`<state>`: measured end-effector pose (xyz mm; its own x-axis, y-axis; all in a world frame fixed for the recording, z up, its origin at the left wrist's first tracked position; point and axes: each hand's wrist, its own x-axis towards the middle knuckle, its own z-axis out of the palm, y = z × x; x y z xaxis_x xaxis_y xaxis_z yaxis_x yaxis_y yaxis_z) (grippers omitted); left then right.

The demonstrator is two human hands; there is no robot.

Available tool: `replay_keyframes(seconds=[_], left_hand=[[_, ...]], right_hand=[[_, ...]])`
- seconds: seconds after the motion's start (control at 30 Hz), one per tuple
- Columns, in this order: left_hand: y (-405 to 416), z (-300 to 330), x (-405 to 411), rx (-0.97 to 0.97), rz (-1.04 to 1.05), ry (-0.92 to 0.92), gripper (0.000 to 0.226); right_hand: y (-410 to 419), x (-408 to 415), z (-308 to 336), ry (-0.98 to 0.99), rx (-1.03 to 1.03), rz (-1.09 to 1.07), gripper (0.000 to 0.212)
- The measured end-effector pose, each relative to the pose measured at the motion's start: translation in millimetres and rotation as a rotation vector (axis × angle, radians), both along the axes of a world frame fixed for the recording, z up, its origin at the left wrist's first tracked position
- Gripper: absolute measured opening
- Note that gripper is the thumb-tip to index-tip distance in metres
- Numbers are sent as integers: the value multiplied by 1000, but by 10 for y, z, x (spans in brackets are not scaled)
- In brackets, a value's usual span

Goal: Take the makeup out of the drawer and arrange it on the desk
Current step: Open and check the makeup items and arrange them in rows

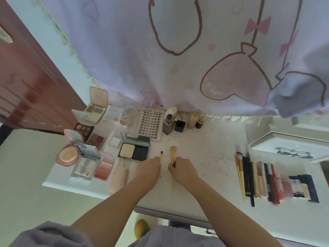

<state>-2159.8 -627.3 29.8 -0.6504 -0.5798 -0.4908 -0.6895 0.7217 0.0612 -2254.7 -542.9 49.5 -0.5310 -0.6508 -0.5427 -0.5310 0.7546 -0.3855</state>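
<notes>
1. Palettes (85, 148) and compacts fill the left of the frame, most with lids open, packed close on the white tabletop (204, 157); a pale pink tube (118, 177) lies at the near edge of the group.
2. Centre-left, the left hand (148, 167) has its fingers closed round a small dark-tipped brush (161, 155), bristles pointing toward the top of the frame.
3. Just right of it, the right hand (182, 167) grips a gold-handled brush (173, 155) with a fluffy tip. Both brushes sit over bare tabletop at the centre.
4. Above the hands, a lash tray (151, 124) and a few small bottles (169, 122) line the back edge under the hanging cloth.
5. At the right, brushes, pencils and lipsticks (267, 182) lie side by side in a neat row.
6. The drawer cannot be picked out with certainty here. The step in hand looks like placing: two brushes out and awaiting a spot.
7. The next move probably calls for carrying them rightward to join the other long brushes at the row's left end, laid parallel without nudging those already down.
</notes>
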Motion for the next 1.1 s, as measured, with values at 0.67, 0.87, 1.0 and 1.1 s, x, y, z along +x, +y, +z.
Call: replay_keyframes(seconds=[0.67, 0.87, 1.0, 1.1], left_hand=[[699, 316, -1114, 150, -252, 262, 34], [1299, 217, -1890, 275, -232, 176, 33], [1313, 153, -1990, 278, -195, 127, 35], [1272, 118, -1980, 236, -166, 107, 33]], right_hand=[[1121, -1287, 136, 263, 12, -313, 25], [1446, -1703, 99, 206, 26, -275, 22], [1403, -1739, -22, 259, 42, -179, 37], [1340, -1747, -97, 328, 118, -99, 40]])
